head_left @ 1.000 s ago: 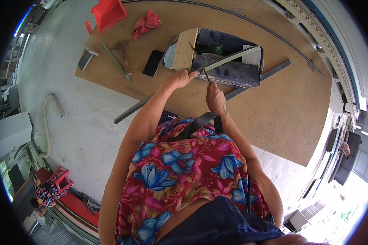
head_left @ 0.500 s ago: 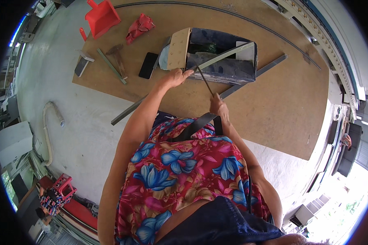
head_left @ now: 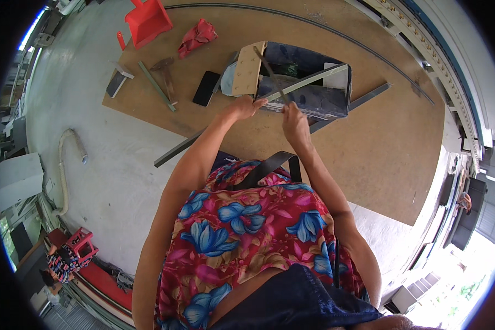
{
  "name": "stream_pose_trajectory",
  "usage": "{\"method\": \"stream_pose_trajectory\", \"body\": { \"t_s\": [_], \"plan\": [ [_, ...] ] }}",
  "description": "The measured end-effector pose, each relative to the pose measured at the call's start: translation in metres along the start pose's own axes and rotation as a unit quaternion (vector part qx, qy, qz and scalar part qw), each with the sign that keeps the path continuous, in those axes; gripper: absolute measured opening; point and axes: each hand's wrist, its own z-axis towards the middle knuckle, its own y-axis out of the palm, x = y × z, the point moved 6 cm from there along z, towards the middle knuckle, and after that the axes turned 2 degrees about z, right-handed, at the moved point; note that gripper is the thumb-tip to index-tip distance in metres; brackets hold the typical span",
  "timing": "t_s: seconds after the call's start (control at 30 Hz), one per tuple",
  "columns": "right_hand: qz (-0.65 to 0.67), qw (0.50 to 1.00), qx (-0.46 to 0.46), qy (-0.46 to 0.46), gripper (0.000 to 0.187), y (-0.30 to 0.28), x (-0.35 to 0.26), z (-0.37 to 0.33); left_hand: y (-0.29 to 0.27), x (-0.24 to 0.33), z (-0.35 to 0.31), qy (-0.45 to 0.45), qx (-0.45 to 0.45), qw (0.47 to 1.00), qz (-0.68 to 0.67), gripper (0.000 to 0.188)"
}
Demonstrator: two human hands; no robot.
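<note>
1. On the left part of the bench [head_left: 379, 154], a grey block [head_left: 116, 83] lies near the corner, with a red dustpan [head_left: 148, 27], its tray wide, farther back.
2. Beside them, a green strip [head_left: 157, 86] lies next to a hammer [head_left: 166, 77]; a crumpled red cloth [head_left: 198, 37] sits behind and a dark phone [head_left: 205, 88] nearer the middle.
3. From lower left, past the bench's near edge, a grey bar [head_left: 179, 148] slants up across the box's opening to its far right corner.
4. At mid-bar, the left hand [head_left: 245, 108] has its fingers closed around it.
5. Right of that, a thin dark rod [head_left: 269, 69] crosses the bar; the right hand [head_left: 295, 122] grips its near end, fingers curled tight.
6. At centre, the open box [head_left: 344, 96], tan flap [head_left: 246, 71] folded out leftward, holds something green [head_left: 292, 70], partly hidden, and a white piece [head_left: 335, 77] at its right end.
7. Rightmost, a second bar [head_left: 368, 98] lies slantwise, partly hidden by the box.
</note>
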Motion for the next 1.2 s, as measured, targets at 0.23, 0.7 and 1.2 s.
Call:
{"method": "stream_pose_trajectory", "body": {
  "t_s": [0.23, 0.7, 1.2],
  "plan": [
    [-0.042, 0.998, -0.035, 0.022, 0.018, 0.033, 0.005, 0.014, -0.005, 0.003, -0.007, -0.001, 0.046, 0.999, 0.009, 0.079],
    [-0.046, 0.995, -0.059, 0.065, 0.012, 0.018, 0.017, -0.039, -0.007, 0.002, -0.012, -0.018, -0.010, 0.999, -0.025, 0.077],
    [-0.031, 0.998, -0.033, 0.037, 0.018, 0.027, 0.003, -0.005, -0.006, -0.003, -0.005, -0.004, 0.019, 1.000, 0.000, 0.078]
  ]
}}
